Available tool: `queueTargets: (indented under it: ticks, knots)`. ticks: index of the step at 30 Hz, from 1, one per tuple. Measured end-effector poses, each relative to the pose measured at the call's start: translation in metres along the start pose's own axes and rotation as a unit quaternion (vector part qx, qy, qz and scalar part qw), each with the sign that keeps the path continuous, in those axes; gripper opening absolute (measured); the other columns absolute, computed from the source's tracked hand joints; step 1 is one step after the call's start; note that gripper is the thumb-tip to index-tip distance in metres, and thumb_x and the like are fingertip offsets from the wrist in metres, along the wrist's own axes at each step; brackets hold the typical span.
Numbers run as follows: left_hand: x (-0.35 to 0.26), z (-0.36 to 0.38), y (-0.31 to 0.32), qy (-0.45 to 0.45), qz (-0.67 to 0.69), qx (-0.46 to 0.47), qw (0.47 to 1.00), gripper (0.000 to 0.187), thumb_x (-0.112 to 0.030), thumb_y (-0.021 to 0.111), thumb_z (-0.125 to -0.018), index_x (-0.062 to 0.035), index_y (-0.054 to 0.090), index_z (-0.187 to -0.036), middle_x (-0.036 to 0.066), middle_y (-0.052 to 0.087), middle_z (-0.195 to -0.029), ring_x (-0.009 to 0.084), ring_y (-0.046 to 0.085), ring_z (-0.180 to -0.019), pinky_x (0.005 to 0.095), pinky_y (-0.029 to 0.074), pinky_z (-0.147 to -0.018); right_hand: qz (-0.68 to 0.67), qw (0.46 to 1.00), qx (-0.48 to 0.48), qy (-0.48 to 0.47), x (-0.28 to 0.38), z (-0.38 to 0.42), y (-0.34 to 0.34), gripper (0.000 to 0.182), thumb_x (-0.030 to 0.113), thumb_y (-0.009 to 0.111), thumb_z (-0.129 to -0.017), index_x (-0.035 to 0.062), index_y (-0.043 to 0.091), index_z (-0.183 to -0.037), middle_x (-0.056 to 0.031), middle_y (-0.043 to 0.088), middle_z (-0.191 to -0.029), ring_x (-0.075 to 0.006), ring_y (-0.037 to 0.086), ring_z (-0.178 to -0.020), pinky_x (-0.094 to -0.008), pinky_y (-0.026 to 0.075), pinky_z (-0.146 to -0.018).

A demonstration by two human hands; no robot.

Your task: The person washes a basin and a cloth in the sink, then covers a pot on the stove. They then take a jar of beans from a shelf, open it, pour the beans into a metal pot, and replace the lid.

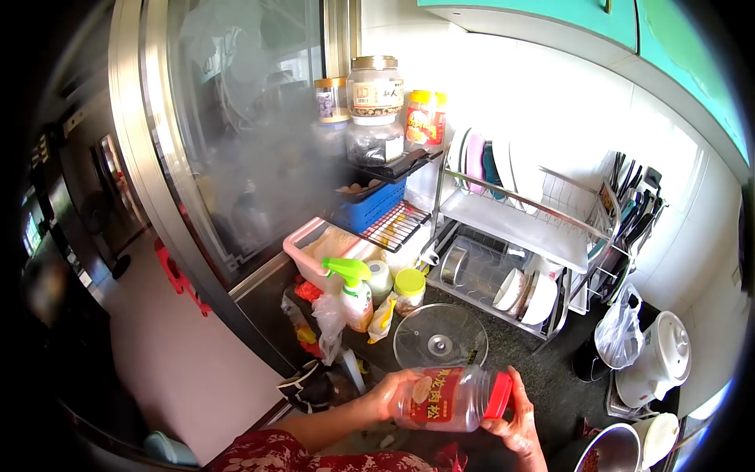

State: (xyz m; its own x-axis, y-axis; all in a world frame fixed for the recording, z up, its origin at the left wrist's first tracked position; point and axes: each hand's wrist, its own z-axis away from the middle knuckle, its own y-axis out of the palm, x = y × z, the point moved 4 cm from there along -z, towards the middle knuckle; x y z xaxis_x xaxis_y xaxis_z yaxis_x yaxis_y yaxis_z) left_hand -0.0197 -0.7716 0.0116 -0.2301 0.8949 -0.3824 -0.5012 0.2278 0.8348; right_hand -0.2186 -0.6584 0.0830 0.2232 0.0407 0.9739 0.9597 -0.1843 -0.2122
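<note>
A clear plastic jar [440,400] with a red label lies nearly on its side in front of me, above the dark counter. My left hand [391,396] is closed around its bottom end. At the other end, the fingers and thumb of my right hand [519,423] grip the red lid [497,396], which sits on the jar's mouth. Just beyond the jar is a glass pot lid [440,334] with a round knob. Left of that stand a spray bottle [356,303] with a green head and a small jar with a yellow lid [410,283].
A metal dish rack [515,224] holds plates and bowls at the back. Stacked jars [376,98] fill a corner shelf above a blue basket [373,206]. A pink tub [303,252] sits at the left; a white pot [657,358] and a metal bowl [621,448] are at right.
</note>
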Motion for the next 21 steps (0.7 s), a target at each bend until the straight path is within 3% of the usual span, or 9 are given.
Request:
queueTargets:
  ticks: [6,8,10,12,14,16,19,20,21]
  knots:
    - [-0.014,-0.017,0.026,-0.006,-0.071,0.022,0.997,0.032,-0.019,0.056,-0.081,-0.0027,0.054,-0.108,0.012,0.063,-0.099,0.0206,0.061,-0.091,0.0378,0.050,-0.081,-0.027,0.995,-0.090,-0.044,0.000,-0.002,-0.005,0.101,0.046,0.081,-0.050,0.0027,0.030,-0.127,-0.0055,0.051,-0.101,-0.0181,0.052,-0.091,-0.0302,0.042,-0.083]
    - [-0.017,-0.026,0.017,0.104,-0.219,-0.064,0.968,0.044,-0.031,0.059,-0.078,-0.0021,0.053,-0.111,0.013,0.059,-0.108,0.0216,0.057,-0.097,0.0330,0.045,-0.083,0.029,0.991,-0.098,-0.091,0.014,-0.003,-0.004,0.092,0.042,0.077,-0.058,0.0017,0.032,-0.126,-0.0060,0.052,-0.101,-0.0171,0.052,-0.090,-0.0295,0.042,-0.082]
    - [-0.022,-0.027,0.029,0.216,-0.316,-0.023,0.924,0.058,-0.032,0.060,-0.077,0.0018,0.046,-0.122,0.015,0.057,-0.109,0.0169,0.054,-0.101,0.0284,0.043,-0.084,-0.082,0.985,-0.145,0.053,0.021,-0.005,-0.001,0.076,0.037,0.071,-0.065,0.0010,0.037,-0.122,-0.0056,0.053,-0.099,-0.0155,0.051,-0.090,-0.0286,0.042,-0.082]
    - [-0.032,-0.021,0.041,0.386,-0.407,-0.039,0.827,0.070,-0.030,0.062,-0.076,0.0044,0.036,-0.131,0.014,0.057,-0.108,0.0126,0.053,-0.098,0.0257,0.042,-0.083,-0.198,0.964,-0.173,0.042,0.015,-0.011,0.000,0.052,0.027,0.062,-0.073,0.0017,0.044,-0.115,-0.0056,0.055,-0.099,-0.0154,0.052,-0.091,-0.0301,0.043,-0.083]
    - [-0.041,-0.022,0.043,0.415,-0.450,-0.038,0.789,0.076,-0.029,0.062,-0.076,0.0047,0.028,-0.135,0.012,0.058,-0.102,0.0107,0.054,-0.091,0.0243,0.041,-0.083,-0.199,0.968,-0.146,0.045,0.016,-0.013,-0.007,0.062,0.032,0.066,-0.075,0.0006,0.040,-0.123,-0.0073,0.054,-0.106,-0.0178,0.052,-0.098,-0.0324,0.043,-0.086]
    - [-0.046,-0.033,0.041,0.366,-0.419,-0.049,0.830,0.069,-0.029,0.063,-0.075,0.0024,0.037,-0.131,0.009,0.059,-0.097,0.0122,0.057,-0.085,0.0256,0.044,-0.079,-0.178,0.980,-0.083,0.028,0.014,-0.017,-0.023,0.113,0.056,0.073,-0.065,-0.0010,0.010,-0.140,-0.0157,0.039,-0.132,-0.0251,0.043,-0.116,-0.0378,0.036,-0.097]
    - [-0.056,-0.038,0.057,0.162,-0.075,0.005,0.984,0.028,-0.019,0.058,-0.079,-0.0030,0.058,-0.102,0.008,0.065,-0.093,0.0216,0.063,-0.087,0.0335,0.051,-0.078,-0.141,0.990,-0.002,-0.008,0.063,-0.028,-0.029,0.122,0.021,0.089,-0.048,0.0031,0.013,-0.141,-0.0145,0.032,-0.138,-0.0276,0.036,-0.125,-0.0390,0.031,-0.103]
    - [-0.061,-0.038,0.059,0.113,-0.067,0.028,0.991,0.032,-0.022,0.059,-0.078,-0.0018,0.057,-0.103,0.009,0.064,-0.094,0.0204,0.062,-0.088,0.0333,0.051,-0.079,0.121,0.990,0.025,-0.061,0.062,-0.032,-0.044,0.117,0.018,0.087,-0.050,0.0013,0.015,-0.140,-0.0174,0.024,-0.142,-0.0302,0.030,-0.129,-0.0390,0.028,-0.104]
    - [-0.063,-0.035,0.072,0.023,-0.048,0.113,0.992,0.042,-0.027,0.062,-0.075,-0.0002,0.055,-0.106,0.009,0.063,-0.096,0.0198,0.062,-0.089,0.0328,0.051,-0.079,0.170,0.983,0.032,-0.069,0.071,-0.039,-0.041,0.117,0.022,0.087,-0.050,0.0013,0.016,-0.140,-0.0174,0.021,-0.144,-0.0313,0.027,-0.131,-0.0388,0.026,-0.106]
